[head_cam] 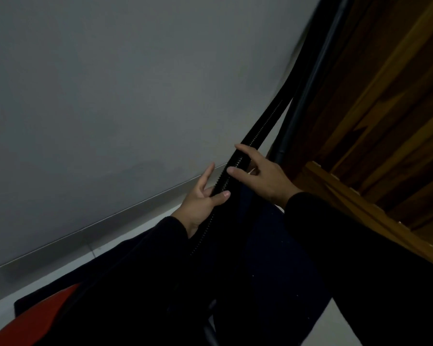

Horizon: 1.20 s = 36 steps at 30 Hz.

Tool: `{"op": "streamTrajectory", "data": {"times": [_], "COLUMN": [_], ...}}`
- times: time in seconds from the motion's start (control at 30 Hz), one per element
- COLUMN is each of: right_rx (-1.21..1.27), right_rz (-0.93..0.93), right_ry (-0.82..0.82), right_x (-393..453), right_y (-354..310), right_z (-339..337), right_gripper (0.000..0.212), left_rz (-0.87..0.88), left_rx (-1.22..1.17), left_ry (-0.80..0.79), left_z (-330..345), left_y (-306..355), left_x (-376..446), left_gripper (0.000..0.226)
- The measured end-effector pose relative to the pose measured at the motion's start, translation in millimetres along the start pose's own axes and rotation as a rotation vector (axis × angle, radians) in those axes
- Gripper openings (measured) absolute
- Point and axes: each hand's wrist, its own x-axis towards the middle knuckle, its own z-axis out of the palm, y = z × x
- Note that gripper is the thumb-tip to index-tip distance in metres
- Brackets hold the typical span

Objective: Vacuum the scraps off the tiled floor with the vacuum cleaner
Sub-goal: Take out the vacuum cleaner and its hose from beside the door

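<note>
Left hand grips ribbed black hose; right hand pinches it higher; no writing legible.

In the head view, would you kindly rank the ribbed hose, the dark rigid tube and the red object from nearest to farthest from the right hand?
From the right hand:
1. Ribbed hose: under its fingers.
2. Dark rigid tube: just right, by the wooden panelling.
3. Red object: far lower left, on the floor.
</note>
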Motion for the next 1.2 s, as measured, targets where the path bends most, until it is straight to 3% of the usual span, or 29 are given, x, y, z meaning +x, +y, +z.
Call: {"op": "streamTrajectory", "data": {"times": [0.2, 0.3, 0.43, 0.77, 1.0, 1.13, 1.2], "right_rx": [0.265, 0.286, 0.264, 0.231, 0.228, 0.231, 0.239], "right_rz": [0.019, 0.026, 0.009, -0.029, 0.007, 0.01, 0.022], "right_ry": [0.044, 0.12, 0.141, 0.094, 0.066, 0.089, 0.101], "right_x": [14, 12, 10, -4, -7, -6, -6], "right_y": [0, 4, 8, -3, -5, -4, -3], "right_z": [2, 8, 12, 12, 22, 29, 30], "right_gripper": [0.063, 0.049, 0.047, 0.049, 0.045, 0.043, 0.042], "left_rz": [0.012, -0.016, -0.06, -0.545, -0.462, -0.455, -0.491], "left_rx": [0.089, 0.11, 0.256, 0.987, 1.018, 1.207, 1.101], "left_ry": [-0.102, -0.116, -0.135, -0.458, -0.273, -0.293, -0.286], "left_z": [-2, 0, -2, -85, -95, -113, -120], "left_y": [5, 5, 8, 26, 46, 55, 56], "left_x": [-5, -7, -15, -106, -163, -193, -204], "left_gripper": [0.078, 0.077, 0.078, 0.088, 0.081, 0.073, 0.067]}}
